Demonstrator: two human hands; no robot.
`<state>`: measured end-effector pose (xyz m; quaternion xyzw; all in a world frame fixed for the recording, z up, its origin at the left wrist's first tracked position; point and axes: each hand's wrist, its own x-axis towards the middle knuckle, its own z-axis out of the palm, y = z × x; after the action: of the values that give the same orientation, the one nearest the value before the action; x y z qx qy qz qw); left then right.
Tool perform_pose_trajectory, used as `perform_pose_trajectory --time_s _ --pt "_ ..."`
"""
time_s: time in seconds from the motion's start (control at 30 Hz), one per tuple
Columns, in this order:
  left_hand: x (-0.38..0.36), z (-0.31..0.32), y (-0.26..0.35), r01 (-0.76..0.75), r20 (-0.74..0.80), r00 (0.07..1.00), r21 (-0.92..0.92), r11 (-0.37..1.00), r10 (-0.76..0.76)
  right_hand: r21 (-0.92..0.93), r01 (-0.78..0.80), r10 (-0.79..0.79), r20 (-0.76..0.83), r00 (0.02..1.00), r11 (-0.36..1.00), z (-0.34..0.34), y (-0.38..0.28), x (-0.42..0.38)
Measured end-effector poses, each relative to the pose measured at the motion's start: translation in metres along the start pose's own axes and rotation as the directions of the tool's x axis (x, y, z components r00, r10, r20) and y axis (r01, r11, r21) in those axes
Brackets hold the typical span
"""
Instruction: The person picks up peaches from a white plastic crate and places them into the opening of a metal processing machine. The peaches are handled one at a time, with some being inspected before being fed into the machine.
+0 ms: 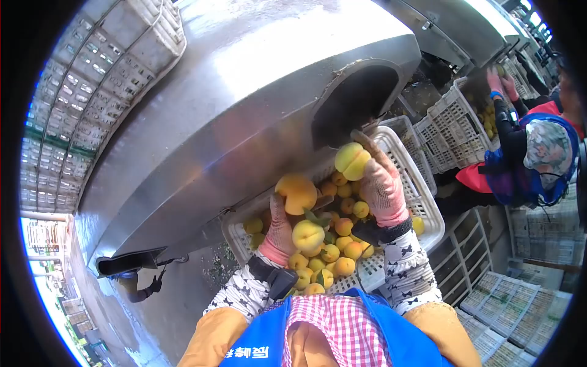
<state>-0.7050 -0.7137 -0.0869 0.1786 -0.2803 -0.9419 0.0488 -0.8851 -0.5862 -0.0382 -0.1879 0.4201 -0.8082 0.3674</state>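
Note:
Both my hands wear pink knit gloves above a white basket (434, 214) of yellow-orange peaches (344, 266). My left hand (279, 232) holds a large orange peach (296, 194) at its upper side; a pale yellow peach (307, 235) with a leaf lies against the same hand. My right hand (383, 186) is wrapped round a yellow-green peach (352, 161), raised near the basket's far edge. Part of each hand's fingers is hidden behind the fruit.
A metal machine (244, 104) with a dark opening (351, 101) stands beyond the basket. Stacked crates (92, 92) rise at the left. A co-worker (538, 153) handles fruit at another crate (452, 128) on the right. A metal rack (468, 251) stands beside my basket.

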Motion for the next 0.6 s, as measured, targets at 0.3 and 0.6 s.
perform_pose_trajectory --time_s 0.3,0.6 --pt "-0.007 0.037 0.01 -0.078 0.011 0.997 0.134 0.988 0.077 -0.91 0.279 -0.173 0.235 0.956 0.306 0.009 -0.015 -0.041" --pt "0.007 0.066 0.018 -0.165 0.0 0.986 0.149 0.975 0.167 -0.845 0.337 -0.28 0.234 0.931 0.415 0.002 -0.019 -0.012"
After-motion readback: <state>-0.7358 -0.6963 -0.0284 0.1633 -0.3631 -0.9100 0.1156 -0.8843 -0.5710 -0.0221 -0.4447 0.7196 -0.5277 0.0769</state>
